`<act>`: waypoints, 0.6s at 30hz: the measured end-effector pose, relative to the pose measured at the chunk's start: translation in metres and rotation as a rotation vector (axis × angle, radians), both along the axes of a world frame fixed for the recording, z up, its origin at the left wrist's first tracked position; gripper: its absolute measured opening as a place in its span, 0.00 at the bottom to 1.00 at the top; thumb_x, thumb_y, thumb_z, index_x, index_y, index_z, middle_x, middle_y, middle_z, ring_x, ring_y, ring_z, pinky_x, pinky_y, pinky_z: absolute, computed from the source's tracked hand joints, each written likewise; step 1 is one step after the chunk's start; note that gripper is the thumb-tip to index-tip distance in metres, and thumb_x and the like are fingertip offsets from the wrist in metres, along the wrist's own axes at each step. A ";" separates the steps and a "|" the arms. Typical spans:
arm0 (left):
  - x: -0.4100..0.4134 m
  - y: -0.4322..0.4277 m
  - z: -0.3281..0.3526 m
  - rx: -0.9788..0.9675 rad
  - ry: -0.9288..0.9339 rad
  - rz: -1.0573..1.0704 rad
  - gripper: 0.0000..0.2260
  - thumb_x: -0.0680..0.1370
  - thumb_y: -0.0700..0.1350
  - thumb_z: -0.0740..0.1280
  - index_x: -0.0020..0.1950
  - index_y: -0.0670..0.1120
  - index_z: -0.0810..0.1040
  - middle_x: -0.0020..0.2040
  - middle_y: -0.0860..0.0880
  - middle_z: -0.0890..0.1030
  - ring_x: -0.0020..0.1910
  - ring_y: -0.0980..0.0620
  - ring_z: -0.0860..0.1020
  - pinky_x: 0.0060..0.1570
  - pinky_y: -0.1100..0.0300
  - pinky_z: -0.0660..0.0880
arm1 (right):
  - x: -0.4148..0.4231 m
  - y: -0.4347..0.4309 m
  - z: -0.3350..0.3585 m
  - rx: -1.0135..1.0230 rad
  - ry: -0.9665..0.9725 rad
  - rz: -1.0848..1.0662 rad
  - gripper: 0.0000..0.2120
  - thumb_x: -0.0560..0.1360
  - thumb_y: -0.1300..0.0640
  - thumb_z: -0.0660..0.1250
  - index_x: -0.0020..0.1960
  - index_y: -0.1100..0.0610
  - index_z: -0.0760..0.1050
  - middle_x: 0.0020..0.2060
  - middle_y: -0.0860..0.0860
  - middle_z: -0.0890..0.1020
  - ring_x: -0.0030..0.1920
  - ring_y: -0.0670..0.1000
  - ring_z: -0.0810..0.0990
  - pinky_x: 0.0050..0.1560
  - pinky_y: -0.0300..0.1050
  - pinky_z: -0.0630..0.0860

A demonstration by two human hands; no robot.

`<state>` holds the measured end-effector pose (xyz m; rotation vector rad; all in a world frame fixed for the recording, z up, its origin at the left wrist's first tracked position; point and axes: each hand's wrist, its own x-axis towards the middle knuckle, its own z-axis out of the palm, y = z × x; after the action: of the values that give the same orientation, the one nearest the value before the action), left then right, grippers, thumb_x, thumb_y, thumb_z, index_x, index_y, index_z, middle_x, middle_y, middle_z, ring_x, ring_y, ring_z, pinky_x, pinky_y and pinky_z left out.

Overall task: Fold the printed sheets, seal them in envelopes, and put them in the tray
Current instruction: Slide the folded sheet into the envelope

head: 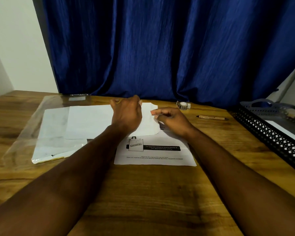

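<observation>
White envelope [90, 121]: lies crosswise, mid-worktop, overlapping a clear packet of spare envelopes [53, 142] on the left and a printed sheet [153, 150] on the near right. Left hand [126, 114]: fingers curled on the envelope's far edge, probably steadying it. Right hand [170, 118]: fingertips pinch its open flap, apparently for filling or sealing. Tape roll [183, 105], pen [211, 117]: far right, within reach. Black mesh tray [269, 132]: right edge, holding something white. Wooden worktop [143, 193]; blue curtain [160, 48] behind.
</observation>
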<state>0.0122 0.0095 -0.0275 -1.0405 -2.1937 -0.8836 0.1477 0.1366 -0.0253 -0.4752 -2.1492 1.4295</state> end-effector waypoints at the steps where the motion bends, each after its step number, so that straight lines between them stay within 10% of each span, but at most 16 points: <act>1: 0.000 0.000 -0.001 -0.004 -0.001 -0.002 0.08 0.87 0.49 0.56 0.49 0.54 0.69 0.41 0.53 0.75 0.43 0.50 0.72 0.61 0.44 0.62 | -0.001 -0.002 0.001 -0.125 0.016 0.024 0.11 0.83 0.65 0.67 0.61 0.60 0.85 0.58 0.50 0.85 0.64 0.57 0.82 0.63 0.46 0.81; 7: -0.002 0.002 0.000 0.003 -0.011 0.012 0.08 0.87 0.48 0.57 0.50 0.53 0.71 0.42 0.53 0.76 0.44 0.49 0.75 0.60 0.45 0.61 | 0.005 -0.009 0.012 -0.189 -0.052 0.104 0.10 0.84 0.58 0.65 0.58 0.54 0.85 0.40 0.48 0.85 0.42 0.49 0.81 0.49 0.43 0.76; 11: -0.001 0.002 -0.003 -0.061 -0.052 -0.053 0.08 0.86 0.50 0.58 0.56 0.49 0.74 0.51 0.49 0.79 0.54 0.46 0.77 0.64 0.44 0.61 | 0.000 0.000 0.002 -0.096 -0.064 -0.028 0.10 0.80 0.64 0.73 0.60 0.57 0.85 0.57 0.52 0.87 0.57 0.52 0.87 0.63 0.53 0.83; 18: -0.002 0.003 -0.016 -0.377 -0.154 -0.323 0.19 0.84 0.58 0.64 0.75 0.57 0.73 0.77 0.51 0.68 0.77 0.48 0.65 0.75 0.39 0.60 | 0.004 0.010 -0.009 0.177 -0.058 -0.261 0.15 0.77 0.64 0.77 0.60 0.52 0.81 0.39 0.49 0.82 0.37 0.49 0.82 0.38 0.46 0.81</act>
<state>0.0101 0.0123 -0.0438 -1.5886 -2.4211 -0.7151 0.1521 0.1471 -0.0340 -0.7075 -2.1429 1.0859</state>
